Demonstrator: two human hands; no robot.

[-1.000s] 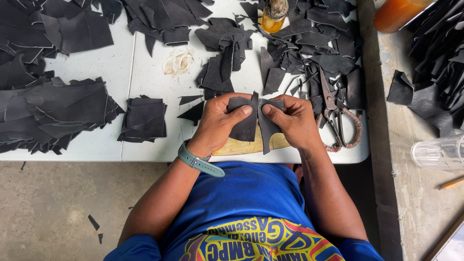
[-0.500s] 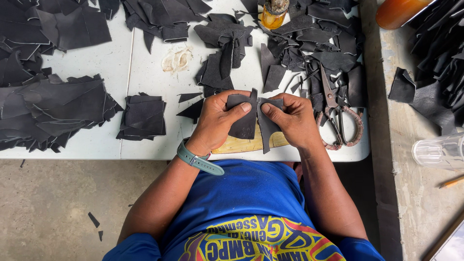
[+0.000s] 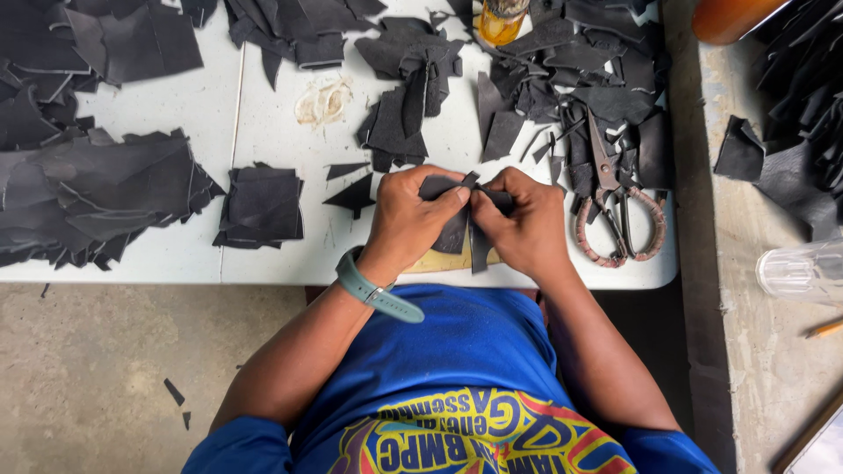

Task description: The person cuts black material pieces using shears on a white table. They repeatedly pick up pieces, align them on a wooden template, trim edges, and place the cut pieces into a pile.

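Nearest, both hands meet at the near edge of the white table (image 3: 263, 114): the left hand (image 3: 406, 219) and right hand (image 3: 520, 224) are each pinched shut on the dark leather piece (image 3: 455, 230), thumbs pressing its upper edge together above a tan board (image 3: 443, 262). It looks thin, light and limp, so it probably handles best gripped near the edges being joined. Farther off lie scissors (image 3: 619, 197), a small stack of cut squares (image 3: 261, 206), heaps of dark scraps (image 3: 97, 197) and an amber jar (image 3: 502, 19).
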